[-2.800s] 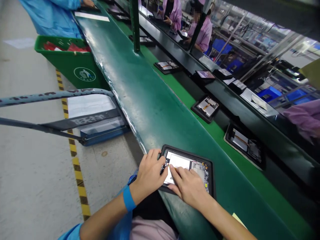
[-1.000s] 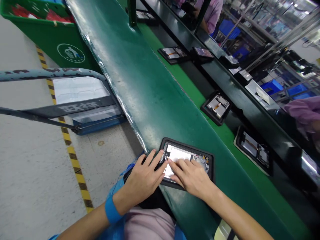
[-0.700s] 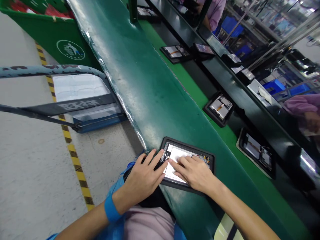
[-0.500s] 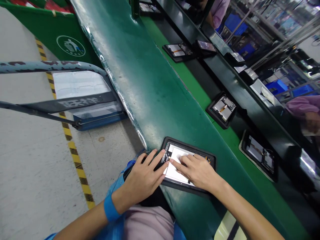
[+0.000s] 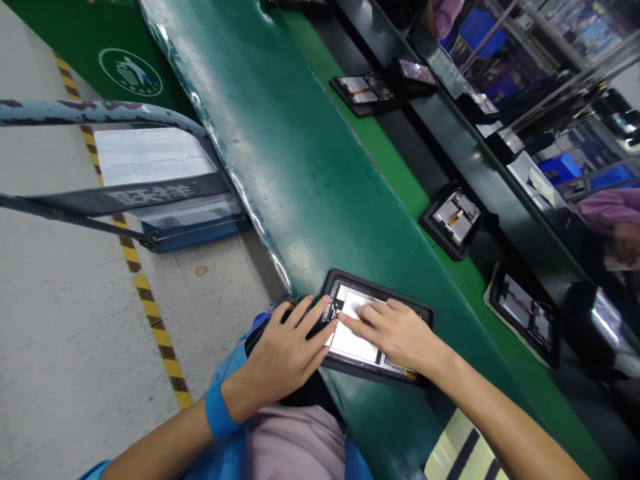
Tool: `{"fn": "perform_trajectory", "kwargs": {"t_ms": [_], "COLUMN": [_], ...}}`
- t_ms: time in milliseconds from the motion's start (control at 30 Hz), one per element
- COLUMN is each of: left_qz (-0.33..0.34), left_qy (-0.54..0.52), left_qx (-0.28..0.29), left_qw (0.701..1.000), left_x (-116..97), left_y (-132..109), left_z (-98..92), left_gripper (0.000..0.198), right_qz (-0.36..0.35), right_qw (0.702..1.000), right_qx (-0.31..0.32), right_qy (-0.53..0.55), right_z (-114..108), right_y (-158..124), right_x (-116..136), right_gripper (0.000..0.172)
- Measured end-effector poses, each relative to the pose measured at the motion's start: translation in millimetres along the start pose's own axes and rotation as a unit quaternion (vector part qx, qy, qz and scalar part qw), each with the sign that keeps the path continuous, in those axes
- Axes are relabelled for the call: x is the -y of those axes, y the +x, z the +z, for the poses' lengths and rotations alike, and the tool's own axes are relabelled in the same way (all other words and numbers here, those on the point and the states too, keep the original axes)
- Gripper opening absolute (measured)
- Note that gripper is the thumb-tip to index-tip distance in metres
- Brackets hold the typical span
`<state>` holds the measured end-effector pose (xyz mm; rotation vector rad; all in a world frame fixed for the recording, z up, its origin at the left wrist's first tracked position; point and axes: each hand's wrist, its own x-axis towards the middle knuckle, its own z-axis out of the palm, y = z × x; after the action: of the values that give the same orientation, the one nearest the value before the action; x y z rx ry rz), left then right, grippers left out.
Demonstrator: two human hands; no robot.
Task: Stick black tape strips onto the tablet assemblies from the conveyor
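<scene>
An opened tablet with a white inner panel (image 5: 347, 341) lies in a black tray (image 5: 385, 288) at the front edge of the green bench. My left hand (image 5: 284, 353), with a blue band at its wrist, has its fingers spread over the tablet's left end. From the other side, my right hand (image 5: 400, 332) rests on the panel, index finger stretched to a small connector near the left hand's fingertips. Its other fingers are loosely bent, and no held object shows. Part of the panel is hidden beneath this hand.
Other opened tablets in black trays, one nearby (image 5: 456, 217) and another (image 5: 527, 310), sit on the belt to the right. A blue-railed trolley (image 5: 165, 113) and a green bin (image 5: 165, 40) stand left of the bench (image 5: 300, 167). A co-worker's pink sleeve (image 5: 613, 213) shows at far right.
The view has shifted slightly. My right hand has moved a little on the panel, its index finger still at the connector. My left hand keeps its place on the tablet's left end.
</scene>
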<state>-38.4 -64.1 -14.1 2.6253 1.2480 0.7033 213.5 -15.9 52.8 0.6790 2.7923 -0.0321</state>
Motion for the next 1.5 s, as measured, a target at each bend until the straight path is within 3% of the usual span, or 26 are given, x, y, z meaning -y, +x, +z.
{"fn": "perform_trajectory", "kwargs": {"t_ms": [433, 567, 800, 1033, 1167, 1300, 1500], "left_qz": [0.001, 0.0, -0.004, -0.033, -0.057, -0.059, -0.063], "left_qy": [0.004, 0.005, 0.002, -0.01, -0.006, -0.002, -0.003], "left_qx": [0.008, 0.011, 0.008, 0.021, 0.029, 0.022, 0.029], "left_qw": [1.0, 1.0, 1.0, 0.999, 0.998, 0.998, 0.998], "left_x": [-1, -1, -1, -10, -16, -18, -17], "left_y": [0, 0, 0, 0, 0, 1, 1], "left_z": [0.0, 0.3, -0.9, -1.0, 1.3, 1.7, 2.3], "left_gripper": [0.034, 0.034, 0.035, 0.045, 0.054, 0.05, 0.049], "right_qz": [0.035, 0.051, 0.067, 0.155, 0.18, 0.18, 0.15], "right_qw": [0.998, 0.993, 0.981, 0.958, 0.951, 0.946, 0.963], "right_qx": [-0.015, -0.056, -0.093, -0.151, -0.143, -0.134, -0.105], "right_qy": [0.048, 0.089, 0.157, 0.19, 0.207, 0.235, 0.197], "right_z": [7, 10, 8, -1, -4, -4, -1], "right_y": [0, 0, -4, -3, 12, 27, 31], "right_x": [4, 4, 5, 8, 12, 14, 10], "right_gripper": [0.045, 0.037, 0.043, 0.036, 0.028, 0.022, 0.019]}}
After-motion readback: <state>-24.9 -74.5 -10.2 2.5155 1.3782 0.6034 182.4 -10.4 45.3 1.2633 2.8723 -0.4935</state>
